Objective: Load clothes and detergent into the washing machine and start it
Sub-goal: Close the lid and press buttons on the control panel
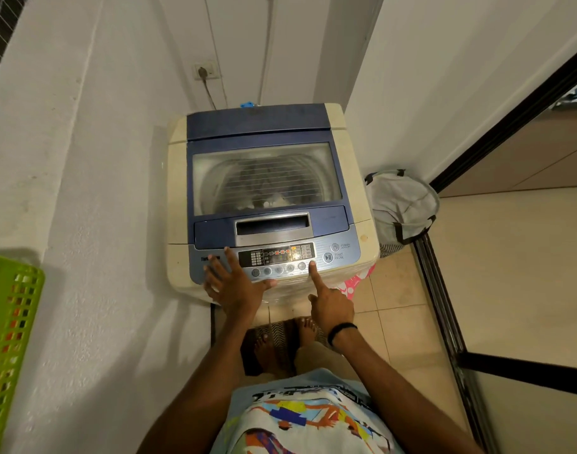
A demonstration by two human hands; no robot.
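Observation:
A cream and blue top-loading washing machine (362,178) stands against the wall with its lid (264,139) closed. Through the lid's window I see clothes (267,194) in the drum. The control panel (277,255) at the front shows lit indicators. My left hand (231,283) lies flat with fingers spread on the panel's left corner. My right hand (329,299) points with its index finger, whose tip touches the rightmost round button of the lower row, just left of the start/pause button (328,257).
A grey laundry basket (401,208) stands on the floor right of the machine. A green plastic basket (8,339) sits at the left edge. A wall socket (205,71) with a plugged cable is behind the machine. A sliding door frame (444,316) runs along the right.

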